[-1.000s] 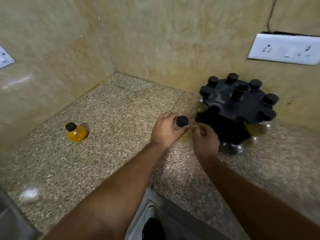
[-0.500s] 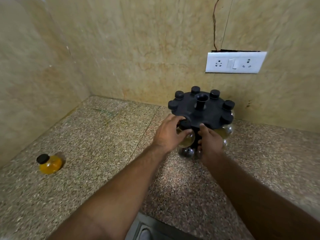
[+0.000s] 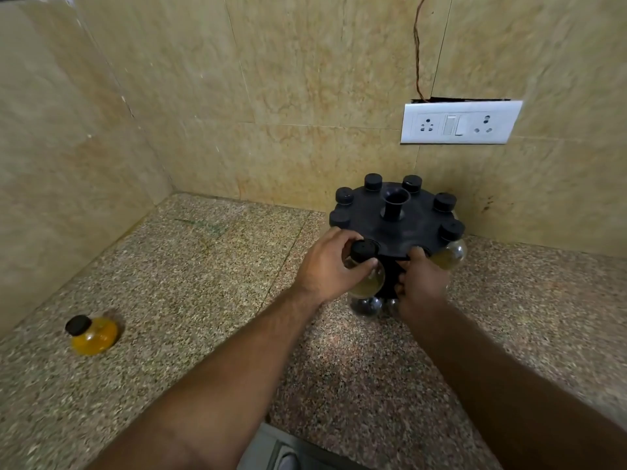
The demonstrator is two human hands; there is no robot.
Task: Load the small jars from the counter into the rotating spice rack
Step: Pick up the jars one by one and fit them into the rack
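- Left hand (image 3: 325, 266): your grip is closed round a small round glass jar with black cap (image 3: 364, 266), at the near-left slot of the black plastic rotating spice rack (image 3: 393, 222).
- Right hand (image 3: 422, 283): grip braces the rack's near edge; holds no jar.
- Risk: the rack may spin or the jar's neck miss its slot, so it drops.
- Orange-filled round jar (image 3: 91, 334) waits far left on the speckled granite table (image 3: 203, 300).

likely home kitchen, granite counter (image 3: 190, 286), spice rack (image 3: 395, 218)
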